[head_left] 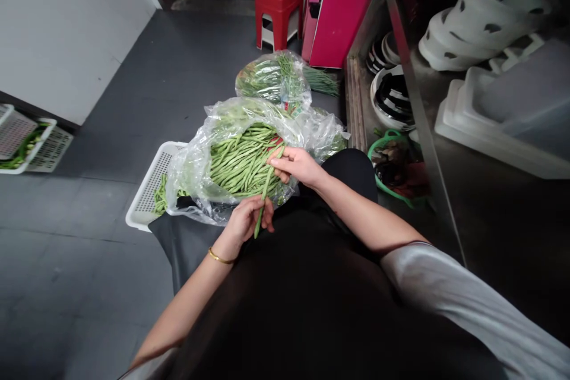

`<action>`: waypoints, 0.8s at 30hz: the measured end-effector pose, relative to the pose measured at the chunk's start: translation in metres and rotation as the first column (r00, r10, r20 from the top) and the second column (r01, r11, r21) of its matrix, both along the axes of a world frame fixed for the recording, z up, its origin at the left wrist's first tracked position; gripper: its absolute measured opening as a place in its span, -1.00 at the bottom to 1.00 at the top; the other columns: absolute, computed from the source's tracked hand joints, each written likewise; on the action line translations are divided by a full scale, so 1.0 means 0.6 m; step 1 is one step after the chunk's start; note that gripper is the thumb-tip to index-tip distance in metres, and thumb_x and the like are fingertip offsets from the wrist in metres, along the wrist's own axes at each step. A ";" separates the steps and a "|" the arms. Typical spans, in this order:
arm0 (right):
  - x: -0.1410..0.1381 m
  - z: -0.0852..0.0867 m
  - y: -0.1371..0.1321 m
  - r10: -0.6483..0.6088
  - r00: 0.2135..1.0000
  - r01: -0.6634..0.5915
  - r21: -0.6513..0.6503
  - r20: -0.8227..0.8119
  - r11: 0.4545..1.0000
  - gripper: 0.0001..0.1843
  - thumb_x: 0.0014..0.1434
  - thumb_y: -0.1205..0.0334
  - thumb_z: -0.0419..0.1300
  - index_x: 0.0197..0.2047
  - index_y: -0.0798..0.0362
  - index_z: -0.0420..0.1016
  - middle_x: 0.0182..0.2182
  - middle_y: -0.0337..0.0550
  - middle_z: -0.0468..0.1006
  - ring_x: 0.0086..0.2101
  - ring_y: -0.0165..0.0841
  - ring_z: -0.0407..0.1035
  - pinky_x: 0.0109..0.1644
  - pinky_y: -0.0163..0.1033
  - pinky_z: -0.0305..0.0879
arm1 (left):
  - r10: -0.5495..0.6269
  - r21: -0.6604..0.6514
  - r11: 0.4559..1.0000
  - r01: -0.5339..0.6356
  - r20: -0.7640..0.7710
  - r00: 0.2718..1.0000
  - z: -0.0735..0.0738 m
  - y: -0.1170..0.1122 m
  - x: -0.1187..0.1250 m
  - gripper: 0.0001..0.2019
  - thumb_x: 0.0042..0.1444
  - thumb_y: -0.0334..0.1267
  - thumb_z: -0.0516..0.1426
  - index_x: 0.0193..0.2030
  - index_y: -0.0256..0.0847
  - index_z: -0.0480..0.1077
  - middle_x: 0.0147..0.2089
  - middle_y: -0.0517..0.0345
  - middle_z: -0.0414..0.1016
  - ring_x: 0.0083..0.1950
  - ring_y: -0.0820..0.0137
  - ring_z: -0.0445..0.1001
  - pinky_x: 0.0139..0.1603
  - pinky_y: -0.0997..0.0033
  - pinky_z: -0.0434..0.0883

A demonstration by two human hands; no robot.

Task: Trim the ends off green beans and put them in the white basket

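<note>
One long green bean [268, 184] stretches between my two hands. My right hand [294, 166] pinches its upper end, over the edge of the bean pile. Lower down, my left hand [249, 218] has its fingers closed on the same bean, whose tip pokes out below them. Just beyond lies a heap of green beans [238, 157] in an opened clear plastic bag [196, 148]. To the left, partly under the bag, a white perforated basket [145, 202] holds some green bean pieces [161, 195].
Beyond the bag lies another clear bag of greens [262, 77]. A red stool [279, 3] and a pink cabinet [345, 9] stand farther back. At right, a metal shelf holds white containers [485, 18], with a green basket [378, 175] below. More white baskets [48, 151] sit far left.
</note>
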State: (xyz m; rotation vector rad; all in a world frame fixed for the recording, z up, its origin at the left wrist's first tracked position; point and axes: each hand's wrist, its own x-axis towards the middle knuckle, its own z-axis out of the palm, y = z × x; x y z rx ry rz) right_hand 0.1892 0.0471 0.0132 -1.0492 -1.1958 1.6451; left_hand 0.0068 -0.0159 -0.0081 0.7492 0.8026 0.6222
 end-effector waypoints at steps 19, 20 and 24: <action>0.019 0.028 -0.034 0.156 0.902 -0.286 0.286 0.403 0.915 -0.82 0.18 0.18 0.09 -0.27 0.14 0.37 -0.59 -0.31 0.42 -0.57 -0.48 0.38 -0.45 -0.40 0.27 | -0.105 -0.080 0.992 0.098 -0.081 0.991 -0.010 0.003 -0.001 -0.80 0.01 -0.19 0.09 -0.44 -0.31 0.40 -0.67 0.23 0.22 -0.73 0.58 0.07 -0.76 0.59 0.04; 0.017 0.029 -0.038 0.123 0.886 -0.283 0.310 0.447 0.908 -0.82 0.20 0.20 0.06 -0.27 0.14 0.36 -0.58 -0.30 0.43 -0.57 -0.48 0.38 -0.44 -0.39 0.27 | -0.092 -0.079 0.993 0.084 -0.098 0.991 -0.011 0.003 0.000 -0.80 0.01 -0.19 0.09 -0.46 -0.30 0.38 -0.69 0.27 0.15 -0.74 0.61 -0.01 -0.77 0.62 -0.05; -0.005 0.016 -0.075 -0.040 0.732 -0.434 0.511 0.680 0.742 -0.80 0.24 0.21 0.02 -0.22 0.15 0.37 -0.39 -0.08 0.51 -0.37 -0.38 0.41 -0.32 -0.32 0.26 | 0.126 -0.003 0.991 -0.131 -0.270 0.955 -0.027 0.007 0.002 -0.77 0.00 -0.21 0.10 -0.60 -0.25 0.28 -0.74 0.33 0.05 -0.76 0.62 -0.07 -0.78 0.60 -0.14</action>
